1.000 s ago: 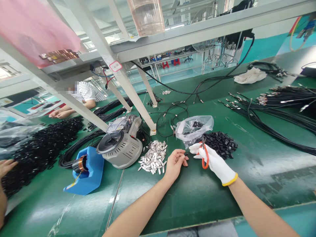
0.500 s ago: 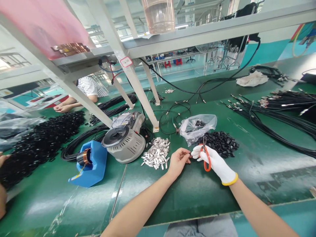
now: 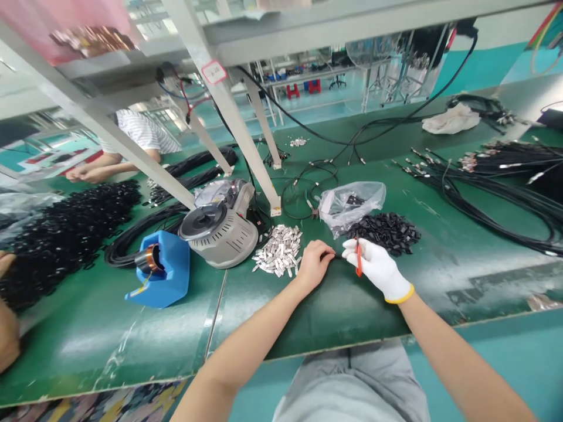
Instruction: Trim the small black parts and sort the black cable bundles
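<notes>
"Scissors (image 3: 359, 258) are seen near the centre of the frame; by what are they held?"

"By the right hand (image 3: 372, 262), in a white glove (image 3: 391, 280), the fingers closed around them."

"And the left hand (image 3: 313, 265)?"

"It is set bare, left of the glove, fingers bent and drawn together. A dark piece (image 3: 338, 256) is seen at its fingertips; whether it is pinched cannot be told."

"What is laid around?"

"Black parts (image 3: 389, 233) are heaped just above the glove, beside a clear bag (image 3: 352, 205). Silver parts (image 3: 279, 252) are piled mid-frame, near the left hand. A machine (image 3: 224, 240) and a blue dispenser (image 3: 169, 275) are placed left of centre."

"And further out?"

"Cables (image 3: 505, 159) are spread at the right; another person's striped shirt (image 3: 147, 132) is partly hidden by a post (image 3: 118, 140), upper left."
</notes>
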